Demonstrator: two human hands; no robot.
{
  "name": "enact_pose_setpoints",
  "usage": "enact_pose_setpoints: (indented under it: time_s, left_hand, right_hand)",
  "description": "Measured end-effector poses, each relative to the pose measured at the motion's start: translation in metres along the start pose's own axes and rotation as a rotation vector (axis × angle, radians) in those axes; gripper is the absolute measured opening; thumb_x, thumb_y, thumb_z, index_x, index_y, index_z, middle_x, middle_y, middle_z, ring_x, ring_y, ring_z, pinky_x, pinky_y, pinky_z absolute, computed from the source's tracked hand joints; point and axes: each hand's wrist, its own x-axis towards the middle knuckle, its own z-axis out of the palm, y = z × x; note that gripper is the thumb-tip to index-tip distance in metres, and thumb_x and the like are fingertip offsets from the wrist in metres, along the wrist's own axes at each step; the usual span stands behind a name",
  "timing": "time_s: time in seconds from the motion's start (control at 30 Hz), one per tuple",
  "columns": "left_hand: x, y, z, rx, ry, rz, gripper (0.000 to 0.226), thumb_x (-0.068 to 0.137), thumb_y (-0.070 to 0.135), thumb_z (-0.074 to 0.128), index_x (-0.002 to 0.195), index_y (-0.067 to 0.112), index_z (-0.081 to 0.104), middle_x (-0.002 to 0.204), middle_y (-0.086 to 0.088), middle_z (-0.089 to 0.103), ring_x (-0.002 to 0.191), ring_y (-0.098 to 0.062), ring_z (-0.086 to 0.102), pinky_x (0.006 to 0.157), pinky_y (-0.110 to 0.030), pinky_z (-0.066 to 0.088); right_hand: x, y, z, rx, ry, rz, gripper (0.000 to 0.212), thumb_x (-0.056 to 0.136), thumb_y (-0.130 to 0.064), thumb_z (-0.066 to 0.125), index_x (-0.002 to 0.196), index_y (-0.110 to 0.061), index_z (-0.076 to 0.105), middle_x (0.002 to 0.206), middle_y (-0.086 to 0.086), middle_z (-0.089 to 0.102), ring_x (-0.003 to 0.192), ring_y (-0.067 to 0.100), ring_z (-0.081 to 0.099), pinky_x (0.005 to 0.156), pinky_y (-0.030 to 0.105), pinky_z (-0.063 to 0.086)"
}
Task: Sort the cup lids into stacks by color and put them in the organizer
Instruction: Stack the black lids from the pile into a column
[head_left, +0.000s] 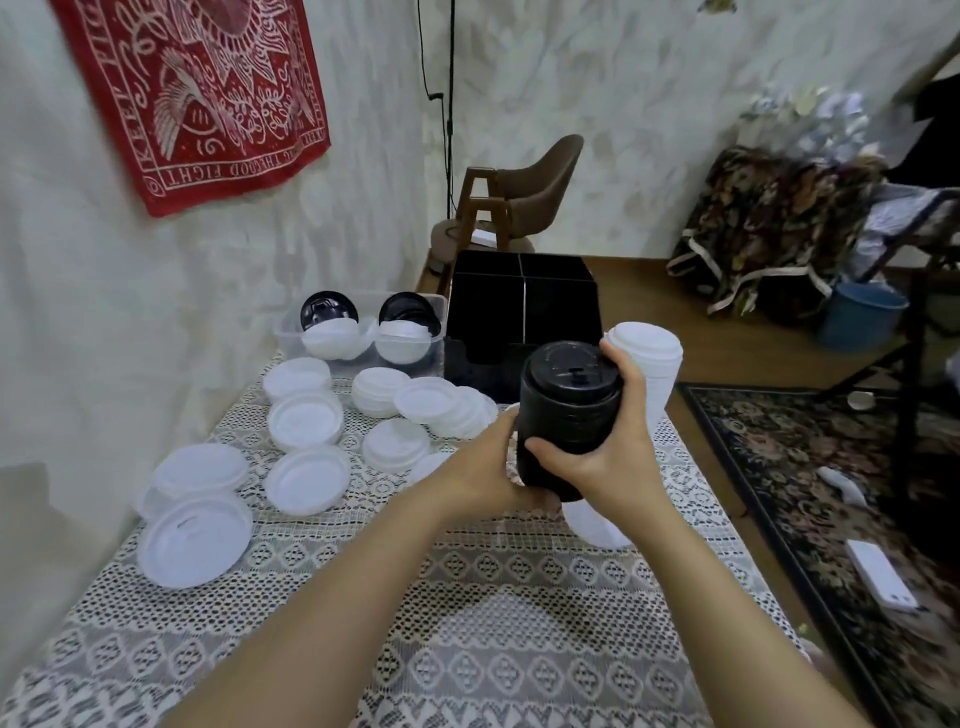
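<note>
Both my hands hold a tall stack of black lids (569, 410) above the table. My right hand (608, 457) wraps its front and top, thumb curled round the lower part. My left hand (485, 467) grips the stack's lower left side. Just behind it on the right stands a tall stack of white lids (652, 374). The black organizer (524, 312) with its compartments stands at the table's far end. Several loose white lids (306, 421) lie on the lace cloth to the left.
A clear plastic bin (363, 338) left of the organizer holds white and black lids. Larger white lids (195, 535) lie near the left wall. The table's right edge drops to a floor with a patterned rug (831, 493). A brown chair (524, 192) stands behind.
</note>
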Motion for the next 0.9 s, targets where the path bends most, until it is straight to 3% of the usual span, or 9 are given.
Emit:
enact_pose_setpoints:
  time_s: [0.17,0.27,0.37,0.47,0.63,0.73,0.9]
  left_hand:
    - [0.037,-0.011,0.0,0.341,-0.119,0.038,0.085,0.064,0.058,0.072,0.133,0.057,0.022,0.143,0.012,0.038,0.131,-0.021,0.038,0.106,-0.046,0.037]
    - [0.052,-0.017,0.001,0.532,-0.177,0.037,0.088,0.071,0.063,0.066,0.143,0.047,0.019,0.153,0.007,0.029,0.142,-0.019,0.024,0.118,-0.045,0.015]
    - [0.053,-0.013,0.0,0.662,-0.207,0.015,0.075,0.079,0.064,0.059,0.142,0.035,0.03,0.143,0.004,0.046,0.136,-0.017,0.036,0.118,-0.046,0.004]
    - [0.046,-0.013,-0.003,0.822,-0.2,-0.027,0.064,0.087,0.063,0.048,0.141,0.032,0.034,0.122,0.002,0.057,0.126,-0.02,0.045,0.117,-0.05,0.004]
    - [0.034,-0.025,-0.014,1.041,-0.167,-0.078,0.065,0.092,0.066,0.032,0.145,0.028,0.036,0.135,0.003,0.049,0.134,-0.019,0.037,0.117,-0.054,-0.001]
    - [0.025,-0.029,-0.022,1.097,-0.139,-0.121,0.059,0.094,0.063,0.03,0.138,0.026,0.045,0.133,0.002,0.05,0.131,-0.021,0.039,0.116,-0.054,0.0]
    - [0.015,-0.037,-0.033,1.108,-0.108,-0.191,0.057,0.096,0.06,0.027,0.14,0.026,0.042,0.138,0.0,0.046,0.134,-0.02,0.036,0.117,-0.055,0.0]
  right_hand:
    - [0.011,0.017,-0.015,-0.044,0.018,0.0,0.098,0.065,0.001,0.085,0.136,-0.032,0.026,0.126,-0.03,0.038,0.111,-0.024,0.042,0.089,0.0,0.035]
    - [0.016,0.025,-0.016,-0.051,0.025,0.001,0.098,0.065,0.001,0.085,0.136,-0.031,0.026,0.126,-0.029,0.038,0.11,-0.024,0.043,0.089,0.0,0.035]
    - [0.018,0.032,-0.014,-0.06,0.027,-0.003,0.097,0.066,0.0,0.086,0.133,-0.037,0.026,0.125,-0.032,0.037,0.11,-0.026,0.041,0.089,-0.001,0.034]
    - [0.019,0.038,-0.011,-0.048,0.036,0.002,0.097,0.066,-0.003,0.086,0.13,-0.043,0.026,0.126,-0.034,0.036,0.113,-0.024,0.041,0.09,-0.001,0.033]
    - [0.024,0.048,0.004,-0.009,0.031,0.016,0.097,0.067,-0.007,0.086,0.136,-0.039,0.026,0.131,-0.026,0.039,0.119,-0.012,0.044,0.095,0.006,0.036]
    - [0.029,0.053,0.016,0.004,0.031,0.027,0.096,0.068,-0.009,0.086,0.137,-0.038,0.026,0.13,-0.028,0.038,0.119,-0.012,0.043,0.097,0.006,0.036]
    - [0.039,0.063,0.031,0.009,0.03,0.047,0.098,0.067,-0.01,0.087,0.14,-0.033,0.025,0.129,-0.025,0.04,0.119,-0.011,0.043,0.099,0.009,0.037]
